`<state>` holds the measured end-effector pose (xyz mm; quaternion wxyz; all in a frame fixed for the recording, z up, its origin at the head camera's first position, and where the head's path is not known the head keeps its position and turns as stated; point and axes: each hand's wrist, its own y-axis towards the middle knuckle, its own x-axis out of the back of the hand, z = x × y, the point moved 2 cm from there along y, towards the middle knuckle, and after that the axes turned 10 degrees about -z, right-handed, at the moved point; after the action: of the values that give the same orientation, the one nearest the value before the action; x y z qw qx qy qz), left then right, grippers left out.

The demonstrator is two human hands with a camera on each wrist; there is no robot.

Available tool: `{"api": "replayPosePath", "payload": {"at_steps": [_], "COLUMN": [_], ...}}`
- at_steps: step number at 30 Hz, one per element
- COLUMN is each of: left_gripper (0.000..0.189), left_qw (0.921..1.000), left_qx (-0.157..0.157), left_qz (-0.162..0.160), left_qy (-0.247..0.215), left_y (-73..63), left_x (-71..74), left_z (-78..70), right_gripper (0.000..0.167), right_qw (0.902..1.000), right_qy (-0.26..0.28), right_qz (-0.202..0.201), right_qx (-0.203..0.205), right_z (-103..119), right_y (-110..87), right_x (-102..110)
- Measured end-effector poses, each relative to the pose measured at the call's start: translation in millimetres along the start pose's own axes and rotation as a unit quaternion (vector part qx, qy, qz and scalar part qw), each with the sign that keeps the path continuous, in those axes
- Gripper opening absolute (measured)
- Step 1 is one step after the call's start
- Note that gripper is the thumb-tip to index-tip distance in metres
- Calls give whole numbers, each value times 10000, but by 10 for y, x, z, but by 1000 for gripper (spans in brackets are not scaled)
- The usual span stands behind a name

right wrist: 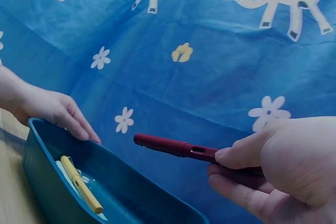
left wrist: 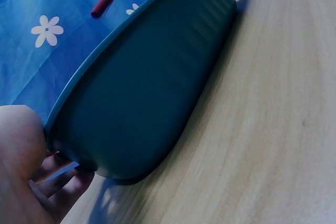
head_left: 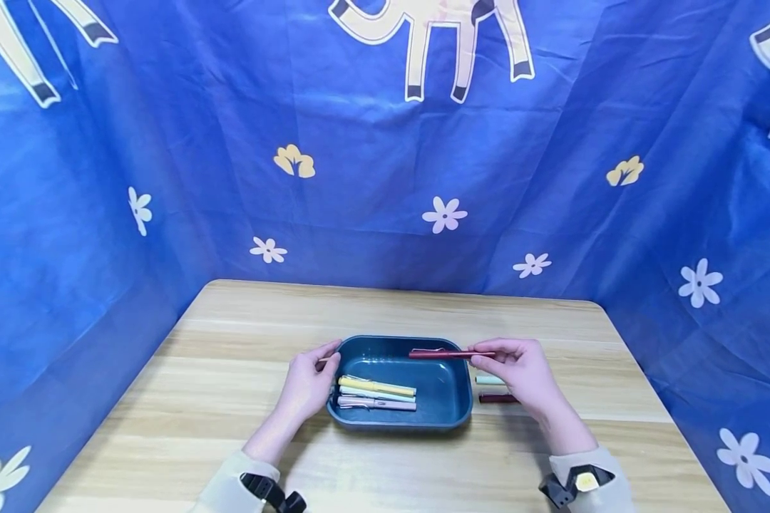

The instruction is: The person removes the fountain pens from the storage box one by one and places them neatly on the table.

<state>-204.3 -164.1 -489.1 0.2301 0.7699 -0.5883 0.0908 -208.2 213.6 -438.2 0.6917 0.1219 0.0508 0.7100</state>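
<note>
My left hand (head_left: 308,383) grips the left end of a dark teal plastic bin (head_left: 439,395), thumb at the rim and fingers against the outer wall. Over the bin's back right corner, my right hand (head_left: 520,369) pinches a dark red capped pen (head_left: 445,354) by one end; it points left, nearly level. Inside the bin, at its left side, lie a yellow pen (head_left: 385,387), a pale mint one mostly behind it, and a lilac pen (head_left: 385,405), roughly parallel. In the right wrist view the held pen (right wrist: 168,146) shows a small window in its barrel.
On the wood-grain table (head_left: 250,313), right of the bin, lie a mint green pen (head_left: 490,380) and another dark red pen (head_left: 497,398), partly hidden under my right hand. A blue curtain (head_left: 359,206) with flowers and animals encloses the back and sides.
</note>
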Motion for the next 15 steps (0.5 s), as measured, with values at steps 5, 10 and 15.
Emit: {"api": "replayPosePath", "payload": {"at_steps": [5,10,15], "left_gripper": [36,35,35], "left_qw": [10000,10000,10000], "left_qx": [11,-11,-18], "left_qz": [-8,-42,-50], "left_qy": [-46,-59,-53], "left_y": [-17,-18,-18], "left_x": [-3,-1,1], "left_z": [13,15,12], "right_gripper": [26,24,22], "right_qw": [9999,9997,9994], "right_qy": [30,91,165], "right_qz": [-105,-198,-305], "right_qx": [25,76,40], "right_z": [-4,-30,-63], "right_y": [-109,-190,-294], "right_x": [166,326,456]}}
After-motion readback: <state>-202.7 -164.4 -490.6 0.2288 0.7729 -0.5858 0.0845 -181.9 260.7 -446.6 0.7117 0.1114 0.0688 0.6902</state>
